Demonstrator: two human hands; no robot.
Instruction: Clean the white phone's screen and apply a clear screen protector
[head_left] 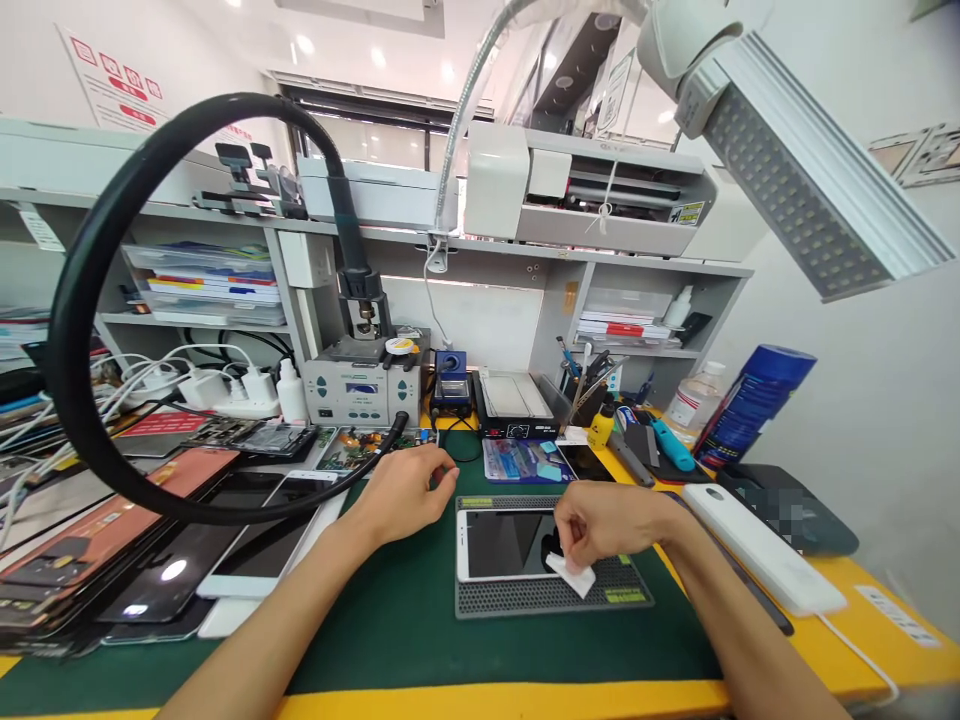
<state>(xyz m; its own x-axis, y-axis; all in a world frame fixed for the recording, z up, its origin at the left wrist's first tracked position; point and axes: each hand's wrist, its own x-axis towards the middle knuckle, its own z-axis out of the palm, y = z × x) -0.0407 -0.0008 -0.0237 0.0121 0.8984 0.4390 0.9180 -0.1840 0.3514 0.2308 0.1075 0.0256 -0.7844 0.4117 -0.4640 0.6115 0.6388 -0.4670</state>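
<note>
A white-framed smartphone (502, 545) lies face up, its screen dark, on a grey perforated work pad (525, 603). Over the phone's right end, my right hand (604, 520) is closed in a pinch on a small white wipe (577, 577). The wipe lies at the phone's right part and reaches over its near edge toward the pad. My left hand (411, 492) is just left of the pad above the green mat (420, 640). Its fingers are loosely bent, with a gap by the thumb, and nothing shows in them.
A black hose (67, 300) loops from the grey hot-air station (360, 385) across the left side. Several phones (255, 540) are stacked below it. A white power bank-like device (765, 550) lies at right, near a blue can (757, 405). An LED lamp (810, 170) hangs overhead.
</note>
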